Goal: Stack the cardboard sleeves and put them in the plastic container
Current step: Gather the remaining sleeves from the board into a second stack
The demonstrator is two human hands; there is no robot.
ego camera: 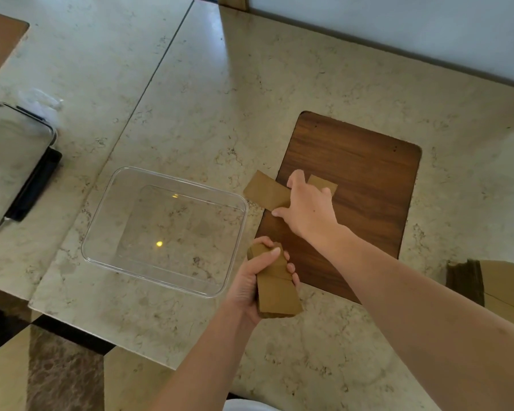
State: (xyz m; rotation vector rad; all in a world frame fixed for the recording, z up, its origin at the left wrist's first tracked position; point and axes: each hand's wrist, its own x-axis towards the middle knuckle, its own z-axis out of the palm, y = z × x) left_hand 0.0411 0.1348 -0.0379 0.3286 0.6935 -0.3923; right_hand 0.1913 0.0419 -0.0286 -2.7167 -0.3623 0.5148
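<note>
**Gathering sleeves: one stack in hand, one more under the fingers**

Far left, by the counter's left edge, I see a lidded container on a dark tray, set aside and not part of the job as far as I can judge. Next comes the plastic container, clear and with nothing in it, sitting near the counter's front edge, close enough to take a stack, I think. Just right of it, my left hand is wrapped tightly round a stack of sleeves, keeping their edges together above the counter. My right hand pinches a loose sleeve lying across the left edge of the wooden board, probably to add it. Another sleeve peeks out beyond the fingers. More cardboard lies at the right edge.
</note>
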